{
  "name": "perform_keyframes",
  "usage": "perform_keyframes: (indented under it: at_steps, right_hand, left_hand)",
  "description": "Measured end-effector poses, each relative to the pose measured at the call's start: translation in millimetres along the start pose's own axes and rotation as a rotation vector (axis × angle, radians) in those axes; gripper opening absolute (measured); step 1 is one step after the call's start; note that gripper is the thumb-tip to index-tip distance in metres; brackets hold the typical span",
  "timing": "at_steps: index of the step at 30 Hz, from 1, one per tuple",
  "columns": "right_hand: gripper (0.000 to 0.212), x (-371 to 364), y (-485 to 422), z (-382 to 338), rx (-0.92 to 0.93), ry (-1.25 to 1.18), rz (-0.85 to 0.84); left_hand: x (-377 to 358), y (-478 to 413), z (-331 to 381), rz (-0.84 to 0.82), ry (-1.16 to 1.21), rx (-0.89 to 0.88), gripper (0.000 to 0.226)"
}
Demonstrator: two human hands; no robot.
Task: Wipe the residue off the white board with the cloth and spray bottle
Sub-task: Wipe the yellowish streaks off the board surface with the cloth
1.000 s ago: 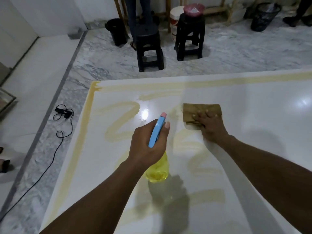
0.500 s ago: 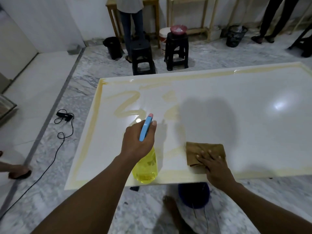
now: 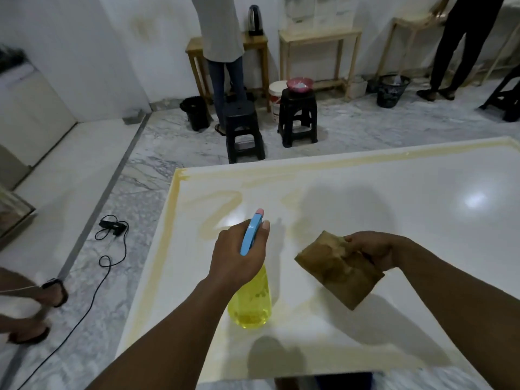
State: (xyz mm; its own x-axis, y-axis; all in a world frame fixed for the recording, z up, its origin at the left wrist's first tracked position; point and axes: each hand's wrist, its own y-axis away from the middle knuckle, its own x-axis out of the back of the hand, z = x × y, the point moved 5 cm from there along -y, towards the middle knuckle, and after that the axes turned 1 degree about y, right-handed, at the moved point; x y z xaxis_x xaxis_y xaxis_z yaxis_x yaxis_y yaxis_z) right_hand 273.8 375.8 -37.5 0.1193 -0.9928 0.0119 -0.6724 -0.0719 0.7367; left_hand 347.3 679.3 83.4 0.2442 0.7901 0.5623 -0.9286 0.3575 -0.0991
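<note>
A large white board (image 3: 394, 220) lies flat in front of me, with yellowish residue (image 3: 219, 209) streaked along its left and far edges and in a zigzag near the left. My left hand (image 3: 236, 257) grips a spray bottle (image 3: 250, 302) with a yellow body and blue trigger head, held above the board's near left part. My right hand (image 3: 368, 247) holds a brown cloth (image 3: 337, 268) lifted off the board, hanging tilted just right of the bottle.
Two black stools (image 3: 244, 133) stand beyond the board; one carries a pink bowl (image 3: 299, 84). People stand at wooden tables (image 3: 318, 35) by the far wall. A black cable (image 3: 112, 249) lies on the marble floor to the left, near another person's feet (image 3: 31, 313).
My right hand has lifted the cloth off the board's near edge and now holds it in the air. The view has tilted up. The bottle stays in my left hand.
</note>
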Motion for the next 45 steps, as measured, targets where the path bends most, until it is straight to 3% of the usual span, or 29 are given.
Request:
perform_keyframes:
  at_steps: [2,5,7,9,13,15,19,22,25,31,36,39,42,45]
  right_hand:
    - [0.032,25,-29,-45,0.017,0.072,0.042]
    - [0.022,67,-77,-132,0.158,0.340,0.322]
    - [0.028,85,-110,-187,0.276,0.619,0.511]
    - [0.028,101,-152,-217,0.317,0.752,0.655]
    - [0.032,114,-244,-202,0.196,0.876,0.584]
    - [0.043,100,-268,-179,0.181,0.955,0.635]
    - [0.058,58,-256,-145,0.452,0.930,0.818]
    - [0.056,40,-237,-112,0.488,0.970,0.785]
    - [0.053,19,-211,-70,0.509,0.998,0.783]
    - [0.058,-55,-132,14,0.503,1.001,0.820]
    - [0.067,-130,-57,92,0.370,1.038,0.680]
    - [0.059,-156,-25,117,0.387,1.049,0.670]
    - [0.055,-156,2,107,0.373,0.866,0.491]
    - [0.028,-125,13,62,0.294,0.534,0.509]
  left_hand:
    - [-4,-31,-5,0.002,0.024,0.010,0.052]
    - [-11,-87,-16,0.014,0.031,0.012,0.053]
    - [-13,-119,-24,0.040,0.031,0.016,0.050]
    - [-16,-143,-33,0.066,0.035,0.013,0.046]
    - [-19,-176,-53,0.071,0.055,0.011,0.032]
    - [-19,-183,-67,0.074,0.027,0.019,0.040]
    - [-23,-182,-88,0.050,-0.008,0.076,0.050]
    - [-27,-172,-89,0.047,-0.010,0.099,0.047]
    - [-27,-156,-75,0.016,-0.011,0.088,0.025]
    - [-4,-100,-53,0.011,-0.023,0.036,0.038]
    - [20,-16,-48,0.014,-0.018,0.006,0.040]
    - [30,17,-50,0.025,-0.010,0.018,0.036]
    - [41,39,-45,0.006,-0.005,0.014,0.019]
    - [55,38,-34,0.037,0.005,-0.006,0.040]
